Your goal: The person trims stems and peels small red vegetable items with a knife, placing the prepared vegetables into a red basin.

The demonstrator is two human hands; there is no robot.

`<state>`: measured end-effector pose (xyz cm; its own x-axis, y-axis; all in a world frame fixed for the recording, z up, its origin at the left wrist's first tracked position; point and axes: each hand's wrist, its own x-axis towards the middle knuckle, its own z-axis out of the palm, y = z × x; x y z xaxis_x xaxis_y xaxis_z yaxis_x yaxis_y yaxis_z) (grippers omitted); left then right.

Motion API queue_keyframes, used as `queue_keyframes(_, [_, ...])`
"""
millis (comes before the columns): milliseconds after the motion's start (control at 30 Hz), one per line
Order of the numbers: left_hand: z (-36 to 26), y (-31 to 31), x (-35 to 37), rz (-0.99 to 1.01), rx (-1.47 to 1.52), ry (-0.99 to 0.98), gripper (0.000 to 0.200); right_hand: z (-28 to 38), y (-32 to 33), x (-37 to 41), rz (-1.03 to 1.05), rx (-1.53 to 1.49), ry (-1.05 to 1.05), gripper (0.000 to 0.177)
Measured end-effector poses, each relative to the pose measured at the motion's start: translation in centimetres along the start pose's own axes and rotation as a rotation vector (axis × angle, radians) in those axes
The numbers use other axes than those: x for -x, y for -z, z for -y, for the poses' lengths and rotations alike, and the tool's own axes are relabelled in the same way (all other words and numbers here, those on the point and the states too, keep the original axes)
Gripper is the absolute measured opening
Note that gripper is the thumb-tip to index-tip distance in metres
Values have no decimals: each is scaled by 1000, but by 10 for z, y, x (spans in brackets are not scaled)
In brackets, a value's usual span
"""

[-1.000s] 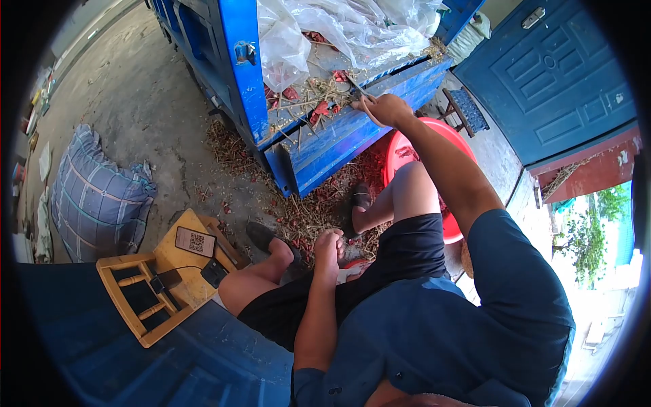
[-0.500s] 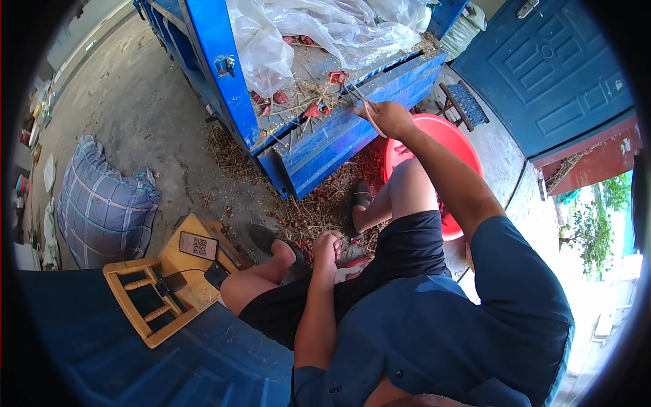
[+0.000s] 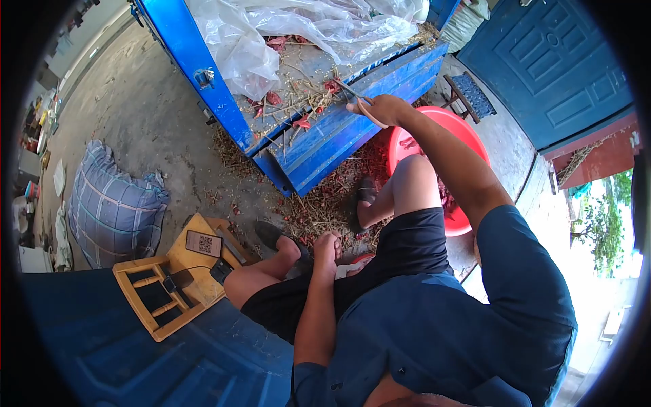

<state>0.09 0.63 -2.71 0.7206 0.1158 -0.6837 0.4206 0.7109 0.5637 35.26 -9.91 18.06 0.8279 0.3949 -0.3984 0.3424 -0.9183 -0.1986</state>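
Note:
My right hand (image 3: 381, 110) is stretched out over the edge of a blue truck bed (image 3: 352, 115), closed around scissors (image 3: 366, 112) with a pale pink handle. Their metal tips reach a dried red pod (image 3: 333, 86) among straw-like stalks on the bed. Whether the blades grip it is too small to tell. My left hand (image 3: 327, 246) is a closed fist above my lap, between my legs. What it holds, if anything, is hidden. Below my right forearm stands a red basin (image 3: 468, 141) with red pieces inside, partly covered by my knee.
Clear plastic sheeting (image 3: 298, 30) covers part of the bed. Stalks and red scraps (image 3: 319, 220) litter the floor around my feet. At left are a checked stuffed sack (image 3: 119, 203) and a wooden chair (image 3: 193, 271) bearing a phone (image 3: 204, 243). A small stool (image 3: 469, 95) stands near the blue door (image 3: 542, 68).
The view has shifted slightly, so chair and sack sit further right and the truck further left. My right hand has moved a little left, still holding the scissors. My left fist stays put.

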Motion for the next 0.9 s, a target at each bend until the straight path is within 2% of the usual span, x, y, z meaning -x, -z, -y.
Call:
queue_keyframes(100, [0, 1, -2, 5, 8, -3, 9, -5, -3, -5, -93, 81, 51, 93])
queue_keyframes(167, [2, 4, -4, 8, 19, -6, 8, 3, 5, 5, -119, 37, 63, 86])
queue_keyframes(267, [6, 8, -5, 13, 30, 1, 13, 14, 7, 14, -83, 66, -37, 86])
queue_keyframes(400, [2, 7, -3, -15, 41, 12, 13, 13, 6, 9, -43, 20, -41, 88])
queue_keyframes(467, [2, 7, -4, -24, 39, 9, 13, 8, -2, 1, -130, -11, 85, 92])
queue_keyframes(600, [2, 5, -4, -25, 40, -3, 12, -2, 0, -12, -44, 10, 135, 95])
queue_keyframes(800, [-1, 4, -6, -9, 48, 17, 10, 8, 12, -8, -110, 84, 70, 96])
queue_keyframes(900, [-2, 5, -7, -8, 54, 21, 10, 18, 22, -4, -23, 111, 38, 95])
